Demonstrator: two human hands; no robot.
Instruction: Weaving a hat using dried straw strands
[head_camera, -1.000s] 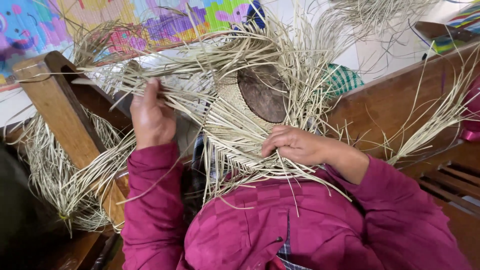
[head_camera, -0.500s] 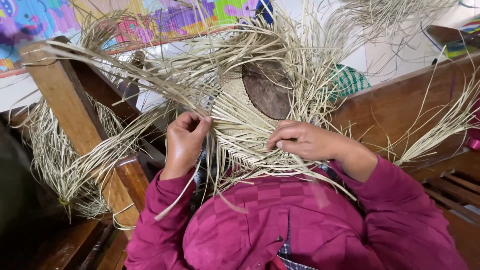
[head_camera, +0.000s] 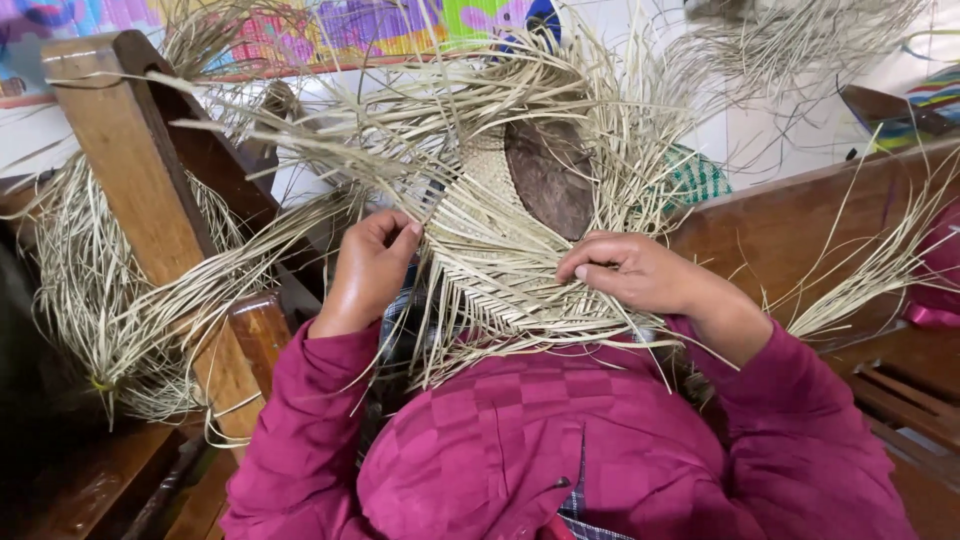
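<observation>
The left hand (head_camera: 372, 268) curls nearly closed, fingertips pinching pale straw strands at the left edge of the woven straw piece (head_camera: 490, 270), which lies over a dark rounded form (head_camera: 552, 175) in front of the chest. The right hand (head_camera: 632, 272), fingers bent, presses the weave's right edge. A bright painted banner (head_camera: 350, 25) hangs behind.

Both arms in magenta sleeves come up from the bottom, elbows bent out. Left hand (head_camera: 372, 268) is knuckles-up with fingers curled in toward the middle. Right hand (head_camera: 630, 272) lies flatter, fingers pointing left, fingertips pinched together.
</observation>
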